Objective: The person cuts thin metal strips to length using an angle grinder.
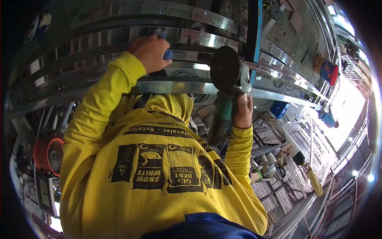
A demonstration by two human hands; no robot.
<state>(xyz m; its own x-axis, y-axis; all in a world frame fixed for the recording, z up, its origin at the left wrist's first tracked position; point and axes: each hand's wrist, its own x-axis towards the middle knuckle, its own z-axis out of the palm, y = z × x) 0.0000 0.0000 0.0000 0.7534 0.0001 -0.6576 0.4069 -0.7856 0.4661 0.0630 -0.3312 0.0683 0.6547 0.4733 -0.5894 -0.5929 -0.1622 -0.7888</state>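
My right hand (243, 111) is wrapped round a green angle grinder (223, 113) below its metal head. The grinder's large dark disc (225, 68) stands over the metal bars, and contact with them cannot be made out. My left hand (149, 53) is closed on a small blue object (168, 54) above the bars, mostly hidden by the fingers. Long shiny metal bars (191, 86) run across the view under both hands.
A blue-edged beam (258, 36) crosses the bars at the upper right. Further right are a red and blue container (327, 71) and a person (328, 118). An orange-red round object (48, 156) sits at the left. Coiled cable (184, 74) lies beneath the bars.
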